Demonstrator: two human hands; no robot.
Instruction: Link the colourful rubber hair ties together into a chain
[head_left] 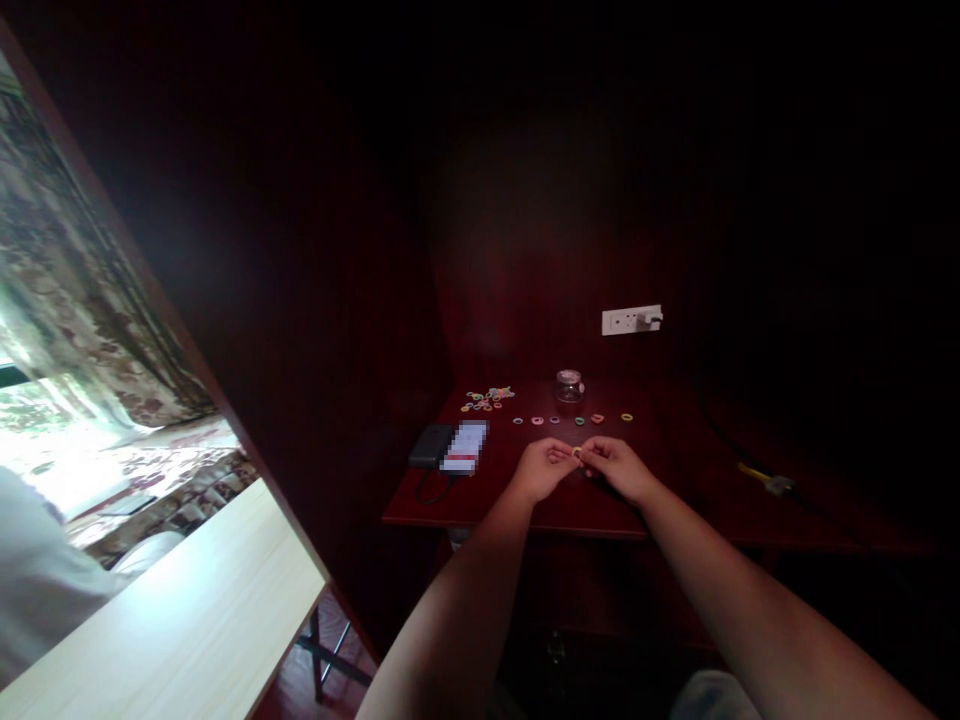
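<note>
A small yellow hair tie (577, 452) is pinched between the fingertips of my left hand (545, 466) and my right hand (613, 466), which meet just above the dark red desk (495, 510). Beyond them runs a spaced row of similar ties, among them a pink one (537, 421), a green one (579, 422), a red-orange one (598, 419) and a yellow one at the right end (627, 417). At the back left lies a loose pile of mixed-colour hair ties (487, 400). Behind the row stands a clear lidded jar (569, 387).
A phone with a lit, blurred screen (466, 446) lies left of my hands, beside a black box-shaped device (430, 446) with a cable. A white wall socket (631, 320) holds a plug. A yellow-and-grey item (772, 482) rests at the right. A pale tabletop (187, 610) stands at lower left.
</note>
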